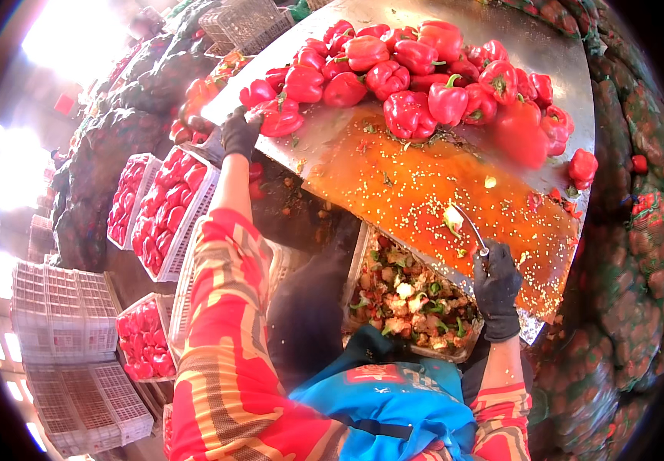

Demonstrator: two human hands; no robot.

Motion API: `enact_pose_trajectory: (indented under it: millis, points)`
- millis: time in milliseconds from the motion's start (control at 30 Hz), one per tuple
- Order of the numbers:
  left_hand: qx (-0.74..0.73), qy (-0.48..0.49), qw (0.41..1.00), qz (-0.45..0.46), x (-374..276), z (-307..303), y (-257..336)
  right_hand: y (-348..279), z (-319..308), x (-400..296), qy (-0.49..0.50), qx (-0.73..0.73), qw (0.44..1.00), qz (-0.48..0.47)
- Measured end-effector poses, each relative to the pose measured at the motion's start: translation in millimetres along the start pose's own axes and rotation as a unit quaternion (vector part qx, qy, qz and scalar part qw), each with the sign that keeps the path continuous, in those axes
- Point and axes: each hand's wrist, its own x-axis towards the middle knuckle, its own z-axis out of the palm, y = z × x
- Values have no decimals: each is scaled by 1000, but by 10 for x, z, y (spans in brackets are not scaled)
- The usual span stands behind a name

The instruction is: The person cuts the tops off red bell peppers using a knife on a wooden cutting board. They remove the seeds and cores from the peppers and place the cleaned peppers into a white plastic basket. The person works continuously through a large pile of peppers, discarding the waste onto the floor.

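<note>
My right hand, in a dark glove, grips a thin curved metal tool. A pale pepper core is at its tip, over the wet, seed-strewn part of the metal table. At the table's left edge is my gloved left hand, its fingers beside a red bell pepper; whether they grip anything is unclear. A heap of red bell peppers covers the table's far part. One pepper at the right of the heap looks blurred. Another pepper lies apart near the right edge.
Below the table's near edge stands a bin of cores and scraps. White plastic crates of red peppers stand at the left, with stacked crates beyond. Filled mesh sacks line the right side, and more sacks are piled at the upper left.
</note>
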Motion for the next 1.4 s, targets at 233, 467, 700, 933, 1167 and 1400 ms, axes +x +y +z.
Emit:
enact_pose_trajectory:
  millis: [233,467,700,933,1167,1400]
  points:
    - [-427,-100,877,-195,473,727,-304,7,135,65,-45,19,999,18]
    - [-591,-204,776,-79,-258,474,209,-56,111,107,-18,72,997,19]
    - [-245,54,916,314,-1331,-22,1273,-87,7,-17,22,283,948,145]
    - [-497,-60,814,294,-2969,-652,2395,-161,-245,73,35,619,698,359]
    - [-663,-187,706,164,-3588,-595,2610,-38,-731,-136,23,665,693,277]
    - [-549,-189,771,262,-3626,-1055,2827,124,-476,-271,112,594,776,182]
